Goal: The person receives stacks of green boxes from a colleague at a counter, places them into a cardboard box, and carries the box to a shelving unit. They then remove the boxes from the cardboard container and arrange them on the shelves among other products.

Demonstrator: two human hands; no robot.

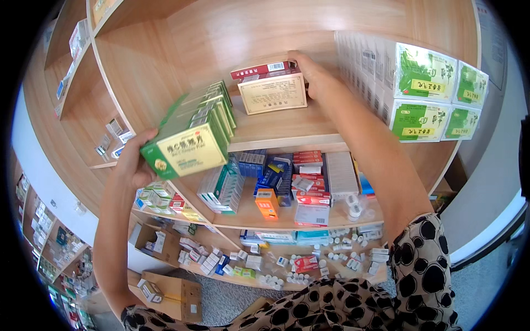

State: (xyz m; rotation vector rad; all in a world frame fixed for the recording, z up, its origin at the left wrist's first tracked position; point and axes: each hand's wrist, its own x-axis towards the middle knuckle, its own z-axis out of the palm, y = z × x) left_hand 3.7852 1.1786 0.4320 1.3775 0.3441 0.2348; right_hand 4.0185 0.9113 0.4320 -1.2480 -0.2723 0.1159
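My left hand [143,161] grips the near left end of a row of green-and-cream medicine boxes [190,153]. The row's front end juts out past the shelf edge, tilted, and its outline is slightly blurred. On the upper wooden shelf [285,124], my right hand [308,74] holds the right side of a short stack of cream-and-red medicine boxes [273,94]. One red box [260,70] lies flat on top of that stack, its end bearing a barcode. The fingertips of my right hand are partly hidden behind the stack.
Plastic-wrapped white-and-green cartons [422,89] fill the shelf's right side. Below are blue boxes [252,162], red-and-white boxes [307,161], an orange box [267,203] and white bottles [354,209]. Cardboard boxes [188,296] stand low at left. A vertical divider [109,78] bounds the shelf.
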